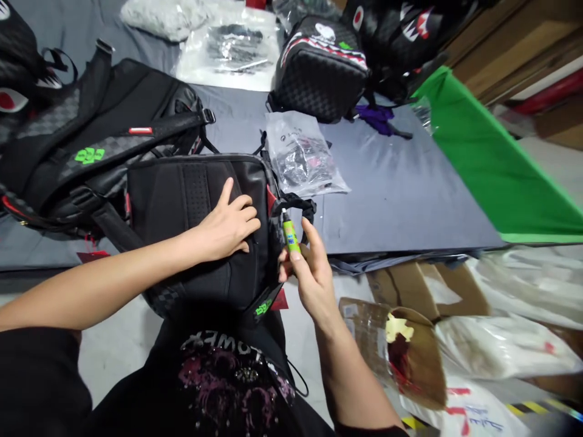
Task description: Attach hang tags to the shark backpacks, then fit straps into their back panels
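Fingers apart, the left hand (232,227) rests on the black backpack (159,194) at the tabletop (387,206) edge, likely steadying it. The right hand (312,267) clamps its fingers around a green tube (290,235), presumably keeping the tip clear

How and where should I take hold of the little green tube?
I'd pinch the green tube by the lower part of its body, coming from the near right, as the right hand does. It's slim enough for thumb and fingers, and its narrow white tip points away from the wearer, beside the black backpack, so a low grip should leave the tip clear.
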Demonstrator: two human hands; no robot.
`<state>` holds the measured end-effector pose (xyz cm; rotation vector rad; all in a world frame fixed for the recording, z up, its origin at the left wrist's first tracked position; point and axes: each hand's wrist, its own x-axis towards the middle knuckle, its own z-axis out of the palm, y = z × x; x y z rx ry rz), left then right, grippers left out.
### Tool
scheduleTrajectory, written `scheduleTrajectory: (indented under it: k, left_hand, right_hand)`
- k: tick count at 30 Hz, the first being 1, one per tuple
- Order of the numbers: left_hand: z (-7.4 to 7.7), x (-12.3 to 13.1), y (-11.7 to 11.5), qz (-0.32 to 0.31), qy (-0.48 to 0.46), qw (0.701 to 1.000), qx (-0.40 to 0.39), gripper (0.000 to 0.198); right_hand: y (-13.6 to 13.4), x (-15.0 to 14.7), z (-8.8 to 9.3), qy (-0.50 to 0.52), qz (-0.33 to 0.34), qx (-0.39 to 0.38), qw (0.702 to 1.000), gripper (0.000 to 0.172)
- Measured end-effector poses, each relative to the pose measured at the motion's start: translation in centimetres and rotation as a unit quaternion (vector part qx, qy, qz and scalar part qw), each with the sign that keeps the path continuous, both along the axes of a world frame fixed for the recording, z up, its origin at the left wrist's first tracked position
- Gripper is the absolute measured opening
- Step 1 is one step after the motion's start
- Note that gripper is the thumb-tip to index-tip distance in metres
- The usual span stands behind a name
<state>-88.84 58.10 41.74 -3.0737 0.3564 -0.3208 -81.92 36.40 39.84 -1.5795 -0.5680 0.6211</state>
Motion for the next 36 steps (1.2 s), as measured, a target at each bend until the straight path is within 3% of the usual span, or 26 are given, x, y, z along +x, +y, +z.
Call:
scheduleTrajectory:
  k: [4,7,9,12,17,22,30,36]
  left_hand:
    - [-0.5,0.1,-0.1,-0.001,0.007,0.999,-0.041,0.025]
    - [-0.7,0.1,-0.3,0.013,0.006,0.999,-0.048,0.023]
    - [-0.9,0.0,-0.3,0.013,-0.004,0.998,-0.055,0.024]
    - [-1.4,-0.2,-0.1,-0.008,-0.012,0.996,-0.089,0.028]
    - [-2.6,-0.8,0.4,-0.037,-0.037,0.993,-0.110,0.027]
    - [-3.7,-1.3,0.3,-0.041,-0.072,0.991,-0.110,0.022]
    - [-4.3,-1.2,0.5,-0.050,-0.087,0.988,-0.116,0.020]
    - [-4.3,-1.2,0.4,-0.041,-0.085,0.991,-0.098,0.019]
  right_hand:
    - [-1.0,-0.3,0.8,0.061,0.058,0.028,0.996,0.044]
    - [-1.5,0.0,1.3,0.122,0.122,0.058,0.983,0.050]
    - [-1.4,0.1,1.2,0.149,0.129,0.059,0.979,0.056]
    - [-0.2,-0.1,0.1,0.147,0.062,0.035,0.987,0.046]
    - [2.4,-1.1,-1.8,0.023,-0.062,-0.012,0.998,0.031]
    - [2.9,-1.8,-2.4,-0.096,-0.164,0.007,0.982,0.022]
    - [3.1,-1.8,-3.9,-0.251,-0.126,-0.025,0.959,0.015]
    - [3.2,-1.5,-4.2,-0.255,-0.146,-0.015,0.956,0.016]
